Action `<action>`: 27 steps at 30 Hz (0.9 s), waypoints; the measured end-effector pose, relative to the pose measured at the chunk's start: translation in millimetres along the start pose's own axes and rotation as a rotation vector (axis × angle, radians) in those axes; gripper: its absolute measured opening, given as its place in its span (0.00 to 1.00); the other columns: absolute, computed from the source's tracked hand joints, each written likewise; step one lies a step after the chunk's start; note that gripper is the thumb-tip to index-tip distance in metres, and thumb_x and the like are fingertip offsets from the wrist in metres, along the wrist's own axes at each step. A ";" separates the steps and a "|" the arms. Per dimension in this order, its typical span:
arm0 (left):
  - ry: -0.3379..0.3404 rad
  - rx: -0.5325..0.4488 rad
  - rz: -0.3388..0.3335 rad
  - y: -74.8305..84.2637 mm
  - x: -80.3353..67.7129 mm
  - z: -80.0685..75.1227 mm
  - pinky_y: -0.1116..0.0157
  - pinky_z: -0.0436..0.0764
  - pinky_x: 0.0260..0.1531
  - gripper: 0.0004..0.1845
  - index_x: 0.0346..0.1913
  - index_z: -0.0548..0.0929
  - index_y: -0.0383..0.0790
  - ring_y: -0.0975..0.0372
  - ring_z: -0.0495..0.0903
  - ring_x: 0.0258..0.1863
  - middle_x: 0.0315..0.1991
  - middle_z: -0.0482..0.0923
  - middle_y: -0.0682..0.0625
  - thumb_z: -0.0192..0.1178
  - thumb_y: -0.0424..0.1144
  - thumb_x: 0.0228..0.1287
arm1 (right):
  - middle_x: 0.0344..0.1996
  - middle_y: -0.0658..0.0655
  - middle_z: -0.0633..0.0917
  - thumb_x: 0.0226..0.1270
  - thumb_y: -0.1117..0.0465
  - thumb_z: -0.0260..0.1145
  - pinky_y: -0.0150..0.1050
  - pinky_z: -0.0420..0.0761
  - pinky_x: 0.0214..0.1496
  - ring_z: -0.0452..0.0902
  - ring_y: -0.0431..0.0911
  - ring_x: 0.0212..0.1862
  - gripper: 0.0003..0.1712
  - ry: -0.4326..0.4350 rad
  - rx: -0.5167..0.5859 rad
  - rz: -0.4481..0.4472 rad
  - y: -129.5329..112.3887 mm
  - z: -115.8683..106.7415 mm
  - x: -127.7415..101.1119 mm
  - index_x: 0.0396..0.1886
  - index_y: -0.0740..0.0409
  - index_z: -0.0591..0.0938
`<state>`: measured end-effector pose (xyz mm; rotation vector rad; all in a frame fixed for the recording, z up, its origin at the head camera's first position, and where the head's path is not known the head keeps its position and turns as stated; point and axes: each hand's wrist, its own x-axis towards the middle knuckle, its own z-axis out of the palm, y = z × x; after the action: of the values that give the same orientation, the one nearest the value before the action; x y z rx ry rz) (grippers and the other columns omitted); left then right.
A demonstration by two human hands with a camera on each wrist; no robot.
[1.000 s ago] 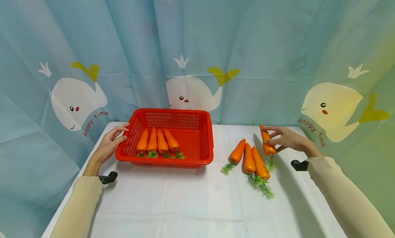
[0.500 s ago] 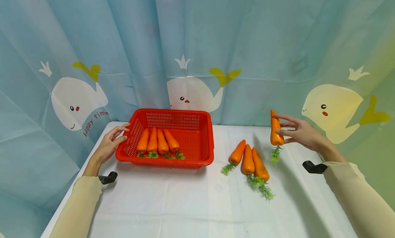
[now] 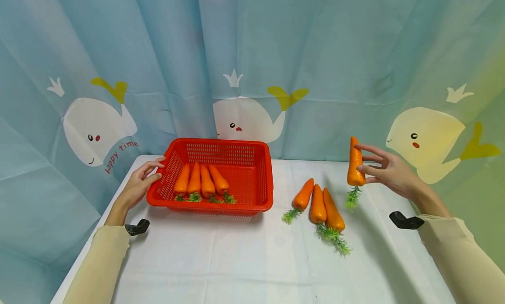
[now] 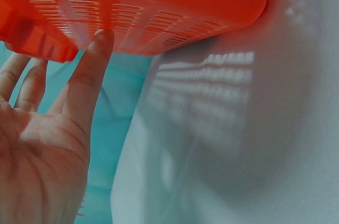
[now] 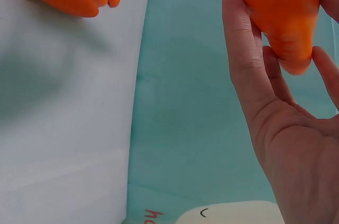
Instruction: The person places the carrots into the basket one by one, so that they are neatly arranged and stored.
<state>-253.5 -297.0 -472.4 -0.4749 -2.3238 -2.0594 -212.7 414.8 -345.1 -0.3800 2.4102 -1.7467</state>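
Observation:
My right hand (image 3: pixel 394 174) holds an orange carrot (image 3: pixel 355 164) up above the right side of the table, thumb on one side and fingertips on the other. The carrot's narrow tip points up and its green leaves hang below. At the red plastic basket (image 3: pixel 213 205), my left hand (image 3: pixel 137 185) touches the left end with fairly straight fingers. In the left wrist view its thumb (image 4: pixel 91 75) lies against the slotted wall of the basket. Several carrots (image 3: pixel 207 181) lie side by side in the basket's left half, leaves toward the front.
Three carrots lie on the white table (image 3: pixel 236 260) right of the basket: a left one (image 3: pixel 303 194), a middle one (image 3: pixel 317 205) and a right one (image 3: pixel 333 212). A blue curtain (image 3: pixel 335 76) with printed whales hangs behind the table.
My right hand has lifted the carrot up and to the right, away from the three carrots on the table. The left hand and the basket stay in place.

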 end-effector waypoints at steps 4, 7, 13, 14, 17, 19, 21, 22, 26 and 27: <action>0.000 -0.007 -0.001 -0.1 -0.8 -0.1 0.71 0.82 0.51 0.16 0.60 0.71 0.29 0.45 0.53 0.77 0.80 0.57 0.43 0.55 0.34 0.78 | 0.65 0.52 0.72 0.75 0.73 0.61 0.46 0.88 0.44 0.79 0.40 0.57 0.38 0.001 -0.010 0.003 -1.7 2.8 0.7 0.80 0.56 0.62; -0.004 -0.011 0.001 -0.5 -1.0 -0.1 0.71 0.82 0.51 0.15 0.60 0.71 0.29 0.45 0.52 0.77 0.80 0.57 0.43 0.55 0.34 0.78 | 0.65 0.52 0.72 0.75 0.72 0.62 0.45 0.88 0.45 0.78 0.39 0.58 0.38 -0.001 -0.033 0.010 -2.8 5.0 1.8 0.80 0.54 0.62; -0.013 -0.033 0.009 -1.7 0.0 -1.4 0.70 0.82 0.51 0.15 0.60 0.72 0.29 0.51 0.55 0.76 0.79 0.58 0.45 0.55 0.33 0.78 | 0.69 0.61 0.70 0.75 0.63 0.65 0.46 0.88 0.48 0.80 0.35 0.57 0.38 -0.029 -0.148 0.048 -12.3 12.8 9.5 0.81 0.47 0.62; -0.013 -0.037 0.010 -1.8 0.0 -1.7 0.70 0.82 0.52 0.15 0.60 0.72 0.29 0.53 0.56 0.75 0.79 0.58 0.45 0.55 0.33 0.78 | 0.70 0.63 0.69 0.76 0.62 0.66 0.46 0.88 0.48 0.80 0.35 0.57 0.39 -0.044 -0.161 0.048 -14.9 14.3 11.9 0.81 0.47 0.62; -0.013 -0.048 0.010 -1.9 0.1 -2.2 0.70 0.82 0.52 0.15 0.60 0.72 0.29 0.56 0.59 0.74 0.79 0.58 0.45 0.56 0.32 0.77 | 0.72 0.66 0.67 0.75 0.61 0.67 0.47 0.87 0.50 0.78 0.36 0.58 0.39 -0.073 -0.168 0.059 -24.6 20.8 20.8 0.81 0.46 0.63; -0.010 -0.039 0.008 -1.6 0.0 -2.1 0.70 0.82 0.51 0.15 0.60 0.72 0.29 0.56 0.59 0.74 0.79 0.58 0.45 0.56 0.33 0.78 | 0.72 0.66 0.67 0.74 0.60 0.68 0.47 0.87 0.50 0.76 0.35 0.60 0.39 -0.095 -0.182 0.061 -31.8 25.9 26.9 0.80 0.45 0.64; -0.007 -0.026 0.008 -1.1 -0.1 -1.8 0.70 0.82 0.51 0.15 0.60 0.71 0.28 0.53 0.58 0.75 0.79 0.58 0.44 0.56 0.33 0.78 | 0.72 0.65 0.67 0.73 0.60 0.69 0.47 0.87 0.50 0.76 0.37 0.60 0.39 -0.110 -0.191 0.059 -39.3 31.3 33.4 0.79 0.45 0.65; -0.005 -0.015 0.009 -0.9 -0.1 -1.6 0.71 0.82 0.51 0.15 0.60 0.71 0.28 0.52 0.57 0.76 0.79 0.58 0.44 0.56 0.33 0.78 | 0.72 0.66 0.67 0.73 0.60 0.69 0.48 0.87 0.50 0.76 0.39 0.61 0.39 -0.123 -0.199 0.051 -42.8 34.0 36.7 0.80 0.46 0.65; 0.000 0.015 0.014 0.2 0.3 -0.1 0.72 0.81 0.52 0.16 0.60 0.71 0.27 0.45 0.50 0.79 0.79 0.58 0.42 0.55 0.33 0.77 | 0.72 0.67 0.68 0.72 0.59 0.70 0.50 0.87 0.50 0.77 0.46 0.62 0.39 -0.165 -0.239 0.027 -56.2 46.4 50.4 0.80 0.47 0.65; 0.001 0.019 0.013 0.4 0.4 0.3 0.72 0.81 0.53 0.16 0.60 0.71 0.27 0.44 0.48 0.79 0.79 0.58 0.42 0.55 0.33 0.77 | 0.72 0.67 0.68 0.72 0.59 0.70 0.50 0.87 0.50 0.78 0.48 0.61 0.40 -0.173 -0.245 0.025 -59.1 50.0 54.1 0.79 0.47 0.65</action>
<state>-253.7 -296.6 -472.0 -0.4866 -2.3309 -2.0293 -244.5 336.5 -303.0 -0.5045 2.4941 -1.3489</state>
